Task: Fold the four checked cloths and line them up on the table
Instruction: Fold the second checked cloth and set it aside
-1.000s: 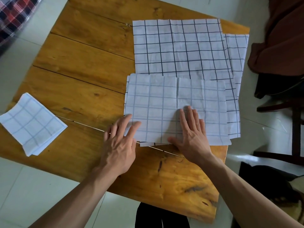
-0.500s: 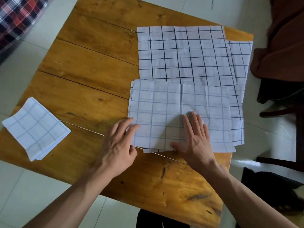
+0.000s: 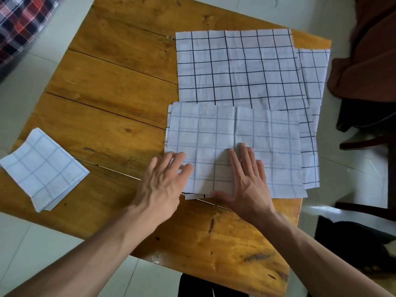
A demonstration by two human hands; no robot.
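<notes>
A white checked cloth folded in half [image 3: 252, 133] lies on the wooden table [image 3: 120, 99], pale side up. My right hand [image 3: 246, 181] presses flat on its near middle. My left hand [image 3: 165, 183] rests at its near left corner, fingers spread over the edge. Beneath and behind it lies an unfolded checked cloth [image 3: 235, 65] with dark lines, and another cloth [image 3: 315, 82] pokes out under its right side. A small folded checked cloth [image 3: 42, 168] sits at the table's left edge.
A brown cloth draped over a dark chair [image 3: 368, 61] stands close to the table's right side. A red and black plaid fabric [image 3: 19, 20] lies on the floor at top left. A dark bag [image 3: 353, 243] sits at lower right.
My left hand has slid right, further onto the cloth's near left corner. My right hand stays flat on the cloth. The view has shifted slightly.
</notes>
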